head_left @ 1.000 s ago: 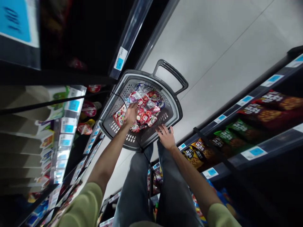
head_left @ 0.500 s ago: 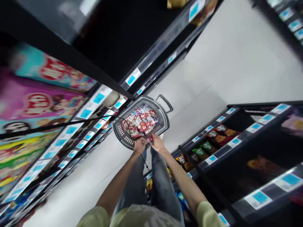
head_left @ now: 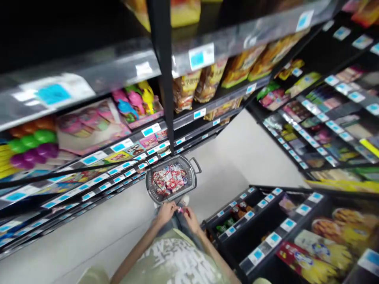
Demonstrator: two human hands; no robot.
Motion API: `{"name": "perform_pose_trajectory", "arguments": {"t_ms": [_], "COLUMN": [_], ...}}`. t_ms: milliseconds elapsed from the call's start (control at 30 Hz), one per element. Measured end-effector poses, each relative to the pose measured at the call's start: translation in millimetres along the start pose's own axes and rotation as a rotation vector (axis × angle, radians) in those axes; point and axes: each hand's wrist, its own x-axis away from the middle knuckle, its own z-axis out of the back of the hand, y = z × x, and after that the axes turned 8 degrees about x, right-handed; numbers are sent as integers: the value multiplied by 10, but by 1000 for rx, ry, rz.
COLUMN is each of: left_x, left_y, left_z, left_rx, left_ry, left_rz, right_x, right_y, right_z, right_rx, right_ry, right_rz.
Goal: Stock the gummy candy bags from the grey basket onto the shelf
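A grey shopping basket [head_left: 192,182] stands on the shop floor, filled with red and white snack packets [head_left: 168,179]. My left hand [head_left: 166,213] and my right hand [head_left: 191,220] meet close together just below the basket, over my knees. Both pinch a small red and pink packet [head_left: 180,210] between them. The view is smeared by motion, so the fingers show only roughly.
Shelves with blue price tags run along the left [head_left: 118,148], stocked with sweets and toys. More snack shelves [head_left: 266,228] stand at the right and at the back right. Pale floor [head_left: 237,157] lies between them. A thin black cord [head_left: 89,167] crosses towards the basket.
My head has lifted, so the basket looks smaller and farther off. My left hand left the packets in the basket and both hands came back towards my knees, holding a small packet.
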Motion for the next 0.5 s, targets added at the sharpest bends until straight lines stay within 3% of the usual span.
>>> {"name": "perform_pose_trajectory", "arguments": {"t_ms": [133,300,400,500], "left_x": [552,1036,1373,1830], "left_y": [5,-244,-482,-730], "left_z": [-79,-202,-119,65], "left_rx": [27,77,101,130], "left_ry": [74,124,148,236], "left_rz": [-31,-91,-99,-116], "right_x": [252,352,415,497], "right_y": [-225,-516,-731,-945], "right_z": [-167,-383,-628,-1026], "right_rx": [-98,-153,-244,-283], "right_ry": [69,128,161,69], "right_rz": [-69,-9,-29,16]}}
